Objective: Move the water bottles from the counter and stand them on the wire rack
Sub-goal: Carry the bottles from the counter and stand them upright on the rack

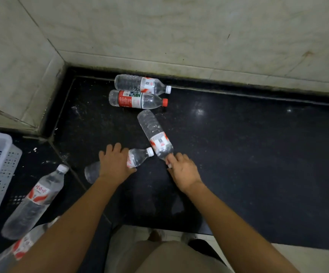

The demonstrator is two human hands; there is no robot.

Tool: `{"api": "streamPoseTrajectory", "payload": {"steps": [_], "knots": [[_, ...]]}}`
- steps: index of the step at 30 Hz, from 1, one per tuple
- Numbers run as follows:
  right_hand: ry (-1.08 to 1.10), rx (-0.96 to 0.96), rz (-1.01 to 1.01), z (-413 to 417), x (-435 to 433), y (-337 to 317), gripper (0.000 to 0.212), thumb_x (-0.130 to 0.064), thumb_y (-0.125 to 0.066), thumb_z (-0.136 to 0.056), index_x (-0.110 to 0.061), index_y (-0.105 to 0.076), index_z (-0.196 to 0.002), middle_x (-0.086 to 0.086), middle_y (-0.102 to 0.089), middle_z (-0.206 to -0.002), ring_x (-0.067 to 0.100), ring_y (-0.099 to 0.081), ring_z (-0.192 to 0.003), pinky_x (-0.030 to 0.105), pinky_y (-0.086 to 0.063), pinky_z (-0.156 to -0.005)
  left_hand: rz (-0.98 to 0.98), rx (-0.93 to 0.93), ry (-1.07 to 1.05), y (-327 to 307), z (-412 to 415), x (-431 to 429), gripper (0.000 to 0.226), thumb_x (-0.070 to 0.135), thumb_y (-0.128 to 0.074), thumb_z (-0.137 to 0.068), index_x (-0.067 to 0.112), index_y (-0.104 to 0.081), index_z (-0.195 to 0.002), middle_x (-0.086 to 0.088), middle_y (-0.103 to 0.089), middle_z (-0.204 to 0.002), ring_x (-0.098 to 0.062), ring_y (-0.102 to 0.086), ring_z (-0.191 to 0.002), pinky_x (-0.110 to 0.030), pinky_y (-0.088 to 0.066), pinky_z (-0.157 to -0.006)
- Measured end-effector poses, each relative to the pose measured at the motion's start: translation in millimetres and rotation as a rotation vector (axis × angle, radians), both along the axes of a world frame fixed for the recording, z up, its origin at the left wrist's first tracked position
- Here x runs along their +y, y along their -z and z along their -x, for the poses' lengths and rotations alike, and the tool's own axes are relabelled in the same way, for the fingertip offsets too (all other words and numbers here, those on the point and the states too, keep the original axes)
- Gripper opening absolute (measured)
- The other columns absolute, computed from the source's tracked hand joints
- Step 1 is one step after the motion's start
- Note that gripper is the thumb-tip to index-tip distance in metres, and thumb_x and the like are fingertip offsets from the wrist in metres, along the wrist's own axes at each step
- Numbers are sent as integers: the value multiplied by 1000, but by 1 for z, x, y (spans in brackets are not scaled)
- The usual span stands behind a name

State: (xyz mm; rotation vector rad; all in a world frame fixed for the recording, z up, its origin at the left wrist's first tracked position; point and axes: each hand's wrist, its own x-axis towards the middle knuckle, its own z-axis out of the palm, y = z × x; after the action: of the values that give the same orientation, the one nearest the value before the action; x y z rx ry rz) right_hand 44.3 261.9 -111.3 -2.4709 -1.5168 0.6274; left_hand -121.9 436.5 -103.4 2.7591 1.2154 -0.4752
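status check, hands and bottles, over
Left hand grips small bottle. Right hand grips angled bottle at neck. Both flat on counter. Nothing blocking; rack out of view.

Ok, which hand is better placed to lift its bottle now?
Left, probably: the left hand wraps the small bottle mid-body; the right hand only pinches the angled bottle at its cap.

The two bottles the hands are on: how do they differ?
The left hand grips the nearer bottle round its middle; the right hand grips the slanted bottle at its neck. The nearer bottle's white cap shows, pointing right; the slanted bottle's cap is mostly hidden, its base pointing toward the wall. Both are clear, red-and-white labelled, lying on the black counter.
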Motion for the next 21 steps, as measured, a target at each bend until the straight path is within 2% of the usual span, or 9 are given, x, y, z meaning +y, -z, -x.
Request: {"api": "streamPoseTrajectory", "payload": {"steps": [3,6,8,11,14,17,20,21], "knots": [[127,180,-29,13,-38,3,13,-24,-55,-99,-15,-48,-106,8,-59,-106,29,-59,-96,39,-47,-80,37,-48,-120,0,9,-17,78,66,-80,-65,20,-64,-126,-7,-56,-124,-32,-49,-116,-51,-42,-92],[310,396,-68,2,-71,-7,21,-26,-55,-97,-25,-35,-103,-2,-59,-99,23,-60,-91,33,-40,-73,57,-37,-176,-5,10,-26,80,72,-75,-67,23,-61,-129,-4,-59,-126,-30,-48,-119,-49,-43,-93],[384,463,-129,-11,-82,-23,22,-28,-56,-96,-30,-36,-105,-7,-61,-93,15,-60,-82,31,-41,-72,75,-42,-187,-7,12,-28,79,71,-75,-68,26,-59,-131,-2,-61,-128,-28,-48,-121,-48,-42,-94],[491,477,-279,-32,-81,-52,14,-28,-56,-98,-31,-46,-108,-9,-60,-73,6,-54,-62,31,-44,-65,97,-139,-221,-15,11,-32,74,64,-81,-66,26,-63,-127,-1,-65,-124,-28,-50,-119,-46,-42,-93],[594,412,-408,-54,-64,-83,9,-26,-59,-94,-29,-54,-102,-7,-59,-64,7,-52,-58,31,-43,-63,136,-380,-292,-33,8,-34,67,58,-86,-64,24,-68,-119,0,-71,-113,-29,-57,-109,-44,-47,-87],[591,317,-427,-75,-41,-116,11,-29,-66,-83,-27,-64,-93,-10,-65,-68,11,-61,-68,30,-47,-68,266,-669,-427,-54,2,-32,67,52,-90,-61,26,-68,-119,9,-70,-106,-19,-62,-103,-38,-53,-85],[520,306,-403,-88,-27,-131,34,-51,-59,-67,-33,-72,-93,-10,-70,-81,11,-65,-78,28,-51,-76,491,-820,-503,-68,-4,-37,71,34,-93,-66,23,-61,-128,9,-66,-107,-13,-63,-101,-32,-52,-90],[490,323,-403,-90,-24,-130,39,-53,-58,-66,-34,-72,-96,-10,-67,-86,12,-63,-80,30,-51,-79,531,-834,-496,-69,-4,-39,73,31,-93,-67,24,-58,-130,8,-65,-110,-13,-63,-103,-33,-52,-92]]}}
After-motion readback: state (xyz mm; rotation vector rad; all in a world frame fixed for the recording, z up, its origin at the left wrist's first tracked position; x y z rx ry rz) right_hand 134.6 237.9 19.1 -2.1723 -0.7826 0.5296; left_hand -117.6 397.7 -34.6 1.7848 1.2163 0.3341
